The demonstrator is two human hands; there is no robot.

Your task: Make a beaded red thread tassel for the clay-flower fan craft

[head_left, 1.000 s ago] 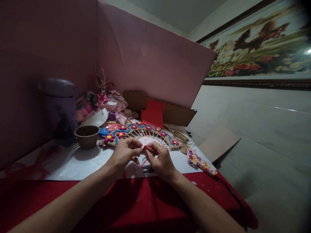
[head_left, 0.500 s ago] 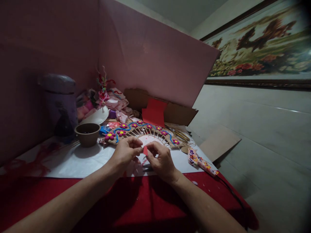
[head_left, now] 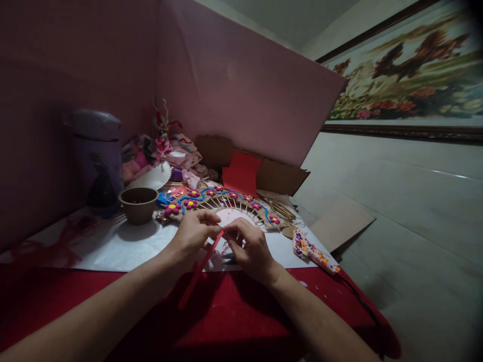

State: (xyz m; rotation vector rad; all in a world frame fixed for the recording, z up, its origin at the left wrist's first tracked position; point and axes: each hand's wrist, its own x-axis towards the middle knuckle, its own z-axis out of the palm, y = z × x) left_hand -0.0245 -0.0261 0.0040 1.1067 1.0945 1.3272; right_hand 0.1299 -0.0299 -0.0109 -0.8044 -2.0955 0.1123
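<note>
A narrow red strip (head_left: 200,270), seemingly paper, slants from my fingertips down toward the red cloth. My left hand (head_left: 196,232) is closed, its thumb and forefinger pinching at the strip's upper end. Close beside it, the curled fingers of my right hand (head_left: 249,247) grip the same end. Just beyond both hands lies a fan-shaped burlap piece (head_left: 222,193) with thin sticks, a blue wavy cord and magenta flowers with yellow centres. A dark-bladed tool, partly hidden, rests beneath my right hand.
A brown bowl (head_left: 139,206) stands left on the white sheet (head_left: 109,254). Behind it are a purple container (head_left: 98,161) and a white paper plate (head_left: 153,177). Red paper (head_left: 241,173) leans on cardboard (head_left: 285,176). A flower-patterned glue gun (head_left: 315,253) lies right, its cord crossing the table edge.
The red strip, first mostly hidden between my fingers, then a short flap, now extends long toward me. My hands stay close together. The view has shifted slightly.
</note>
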